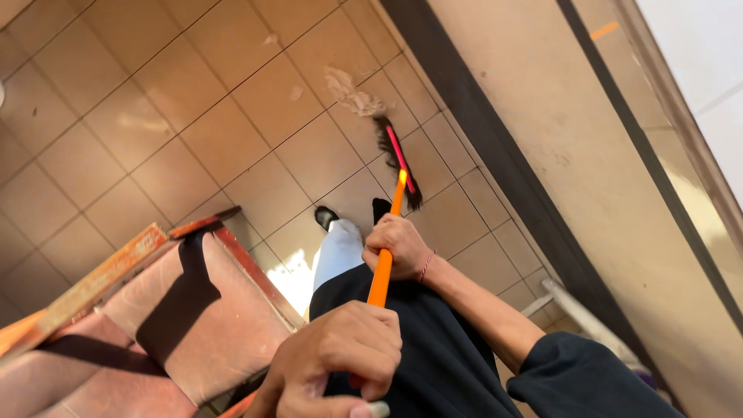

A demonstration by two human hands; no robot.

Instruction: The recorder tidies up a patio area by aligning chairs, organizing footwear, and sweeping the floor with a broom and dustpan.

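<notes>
I hold a broom with an orange handle point(381, 271) in both hands. My right hand point(397, 245) grips the handle lower down, a thin pink band on its wrist. Closer to me, my left hand point(338, 358) is closed around the handle's upper end. The broom's head point(396, 159), pink with dark bristles, rests on the tan tiled floor point(193, 116) beside a small pile of pale dust and debris point(352, 94). Below my hands I see my dark top, light trouser leg and black shoes point(326, 217).
A reddish-orange slab with worn edges point(182, 306) lies at the lower left. A beige wall with a dark skirting band point(495, 147) runs along the right. White metal bars point(569, 310) lean near the wall's base.
</notes>
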